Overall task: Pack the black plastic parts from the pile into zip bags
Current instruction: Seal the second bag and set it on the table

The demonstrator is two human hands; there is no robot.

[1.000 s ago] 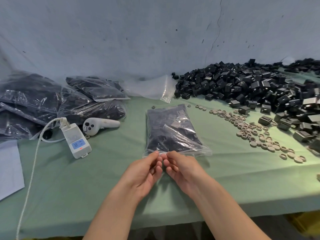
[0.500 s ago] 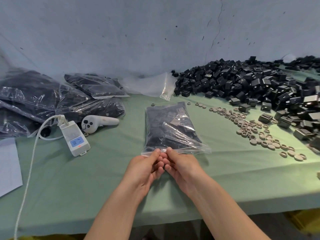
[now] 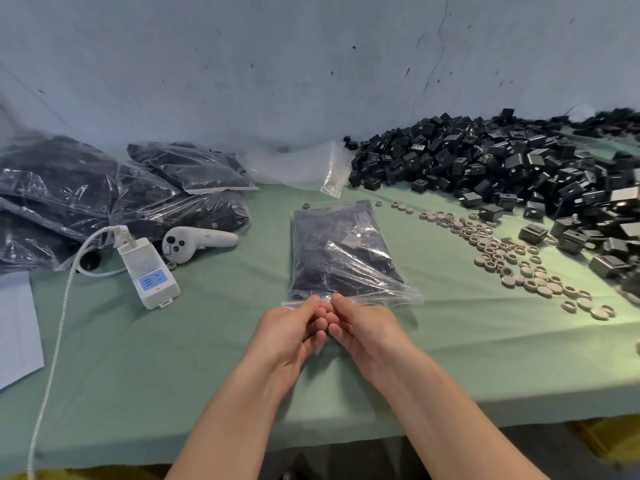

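Observation:
A clear zip bag [image 3: 341, 251] filled with black plastic parts lies flat in the middle of the green table [image 3: 173, 358]. My left hand [image 3: 291, 329] and my right hand [image 3: 363, 329] meet at the middle of its near zip edge, fingertips pinching the strip side by side. A big pile of loose black plastic parts [image 3: 502, 168] spreads over the back right of the table. Several filled bags [image 3: 114, 192] are stacked at the back left. An empty clear bag [image 3: 311, 168] leans against the wall behind.
Several beige rings [image 3: 512, 254] are scattered between the bag and the pile. A white power strip [image 3: 149, 271] with a cable and a white handheld controller [image 3: 197, 242] lie at the left. A paper sheet [image 3: 17, 327] sits at the left edge. A wall stands behind.
Both hands have stayed pinched together at the middle of the bag's zip edge. The view has shifted slightly; the bag has not moved on the table.

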